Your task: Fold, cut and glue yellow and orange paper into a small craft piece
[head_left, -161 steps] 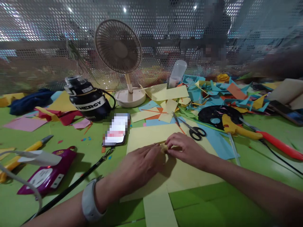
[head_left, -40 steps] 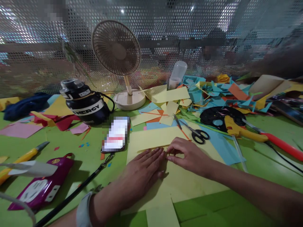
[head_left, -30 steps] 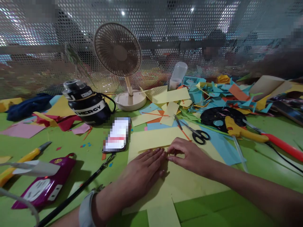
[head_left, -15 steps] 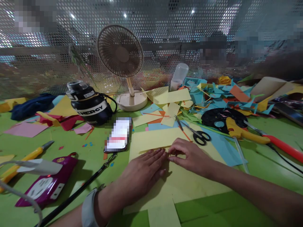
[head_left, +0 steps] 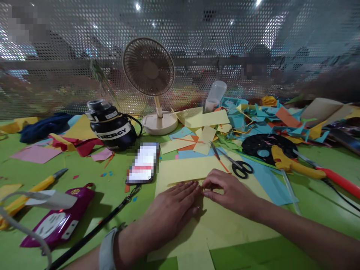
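A pale yellow sheet of paper [head_left: 236, 225] lies on the green table, with a raised or folded edge running across it. My left hand [head_left: 177, 210] rests flat on the sheet, fingers stretched together along that edge. Just beside its fingertips, my right hand [head_left: 225, 189] is closed in a pinch of thumb and forefinger at the paper's edge. The pinched spot itself is mostly hidden by the fingers. Scissors with black handles [head_left: 239, 167] lie just beyond the right hand, partly over the yellow and blue paper.
A phone [head_left: 144, 163] lies left of the sheet. Farther back stand a black bottle [head_left: 114, 129] and a fan [head_left: 159, 123]. A yellow glue gun [head_left: 295, 165] is at the right. A purple device [head_left: 64, 217] and a yellow cutter [head_left: 36, 193] lie left; paper scraps [head_left: 258, 116] pile behind.
The whole view has shifted slightly, so everything appears a little lower and to the right. Both hands keep nearly the same pose and place on the paper.
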`<state>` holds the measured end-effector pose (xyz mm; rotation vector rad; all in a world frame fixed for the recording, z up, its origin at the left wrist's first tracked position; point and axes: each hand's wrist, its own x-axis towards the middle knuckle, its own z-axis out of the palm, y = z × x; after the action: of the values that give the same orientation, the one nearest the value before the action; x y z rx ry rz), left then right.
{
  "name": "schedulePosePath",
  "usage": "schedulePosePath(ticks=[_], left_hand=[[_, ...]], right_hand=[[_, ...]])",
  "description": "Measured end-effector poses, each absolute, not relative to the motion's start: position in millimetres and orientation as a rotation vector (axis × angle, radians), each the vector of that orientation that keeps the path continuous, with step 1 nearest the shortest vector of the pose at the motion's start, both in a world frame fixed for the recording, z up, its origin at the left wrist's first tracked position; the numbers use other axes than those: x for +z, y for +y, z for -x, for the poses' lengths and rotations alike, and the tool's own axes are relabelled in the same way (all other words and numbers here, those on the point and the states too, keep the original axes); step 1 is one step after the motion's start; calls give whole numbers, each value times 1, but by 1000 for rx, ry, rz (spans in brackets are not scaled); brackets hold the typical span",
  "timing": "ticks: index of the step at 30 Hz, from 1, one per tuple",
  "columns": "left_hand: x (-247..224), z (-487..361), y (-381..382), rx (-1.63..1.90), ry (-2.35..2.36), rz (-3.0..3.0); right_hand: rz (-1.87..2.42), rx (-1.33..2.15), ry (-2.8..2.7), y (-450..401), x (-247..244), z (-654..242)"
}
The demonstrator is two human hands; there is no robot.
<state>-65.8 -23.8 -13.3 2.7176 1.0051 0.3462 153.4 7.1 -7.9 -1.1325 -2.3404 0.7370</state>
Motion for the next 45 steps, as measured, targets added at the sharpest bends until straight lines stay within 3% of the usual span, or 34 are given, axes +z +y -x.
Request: schedulePosePath(ticks=[45], left_hand=[[-12, 53, -25, 356, 1007, -2968]], right_hand=[[1109, 598, -2526, 10, 1, -167]])
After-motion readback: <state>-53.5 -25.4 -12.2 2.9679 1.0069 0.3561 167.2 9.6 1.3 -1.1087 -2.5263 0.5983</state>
